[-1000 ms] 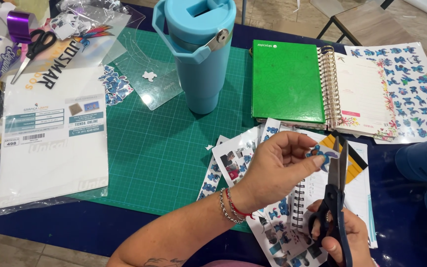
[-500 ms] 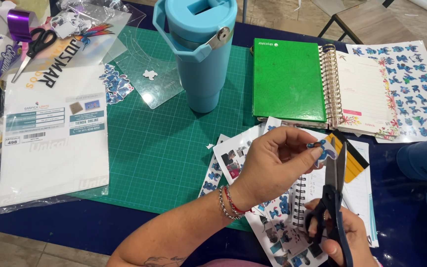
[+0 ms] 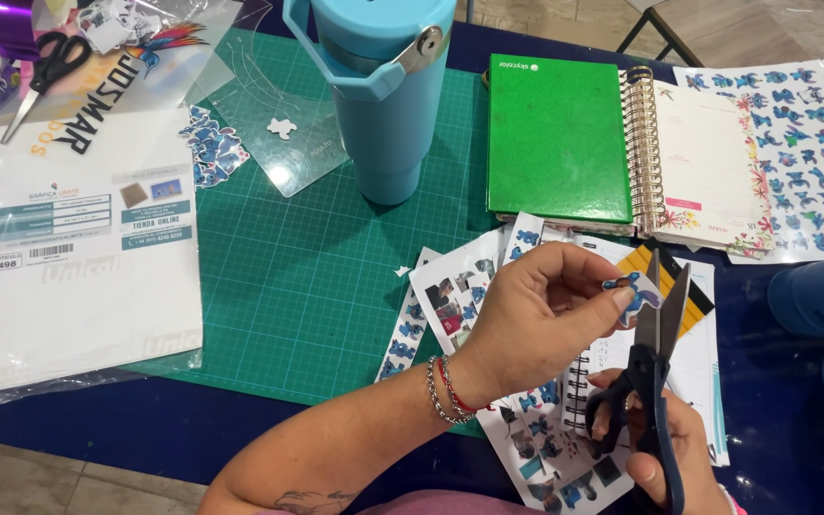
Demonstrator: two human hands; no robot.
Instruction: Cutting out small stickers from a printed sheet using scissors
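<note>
My left hand (image 3: 536,319) pinches a small blue cartoon sticker cutout (image 3: 633,289) by its edge, held up above the sticker sheets (image 3: 450,296). In my right hand (image 3: 669,448) are black-handled scissors (image 3: 655,372), pointing up, their blades parted around the cutout's right side. Beneath both hands lie printed sheets of small pictures and a spiral pad (image 3: 579,381). My left wrist wears thin bracelets.
A green cutting mat (image 3: 307,277) covers the blue table. On it stands a tall light-blue tumbler (image 3: 383,95). A green notebook (image 3: 557,133), an open spiral planner (image 3: 708,162), a blue sticker sheet (image 3: 808,143), a paper pack (image 3: 88,257) and spare scissors (image 3: 45,72) surround it.
The view has shifted slightly. My left hand has turned the cutout a little between the scissor blades; the scissors stay upright in nearly the same spot.
</note>
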